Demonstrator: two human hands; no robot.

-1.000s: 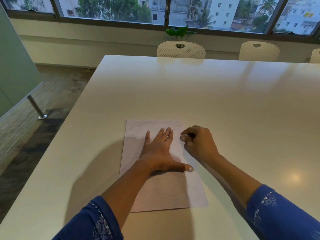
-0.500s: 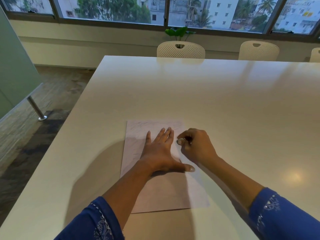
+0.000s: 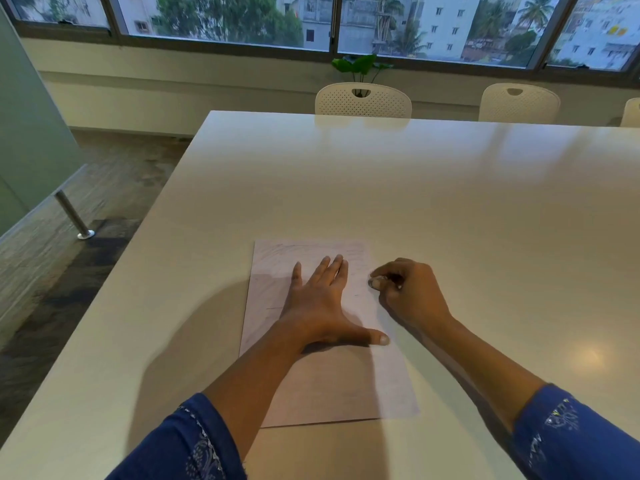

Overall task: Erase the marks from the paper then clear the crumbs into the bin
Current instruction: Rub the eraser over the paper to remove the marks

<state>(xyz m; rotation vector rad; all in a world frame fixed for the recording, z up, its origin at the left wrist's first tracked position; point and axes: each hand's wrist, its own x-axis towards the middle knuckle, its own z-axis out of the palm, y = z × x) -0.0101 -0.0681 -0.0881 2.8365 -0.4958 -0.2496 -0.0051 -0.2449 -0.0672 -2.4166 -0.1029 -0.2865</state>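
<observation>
The left hand (image 3: 322, 299) lies flat on the paper (image 3: 332, 389), palm down. Its fingers are straight and close together and point toward the far edge of the tabletop. The thumb is stretched out sideways toward the sheet's right edge. It grasps nothing and only presses the sheet down.

The right hand (image 3: 410, 294) is curled, with its fingertips pinching a small whitish eraser (image 3: 375, 282). The eraser sits right at the paper's right long edge, level with the left hand's fingers. Whether it touches the sheet or the tabletop cannot be told. Both forearms are bare up to dark blue sleeves (image 3: 187, 441) with a pale printed pattern.

The paper is a pale sheet with a faint pinkish cast. It lies lengthwise away from the person, close to the near edge of the tabletop (image 3: 433, 188) and nearer its left edge than its right. Thin grey pencil scribbles show across its far end and down its left side, with a short dash just right of the left hand. The near half looks almost plain and partly shaded by the arm.

The tabletop is glossy off-white, with a round glint of light near the right forearm. Two white perforated chairs (image 3: 363, 102) stand at the far edge. A green plant (image 3: 360, 65) rises behind the nearer one, below a wide window (image 3: 225, 19). A metal post (image 3: 74, 218) stands on the floor off the left edge.
</observation>
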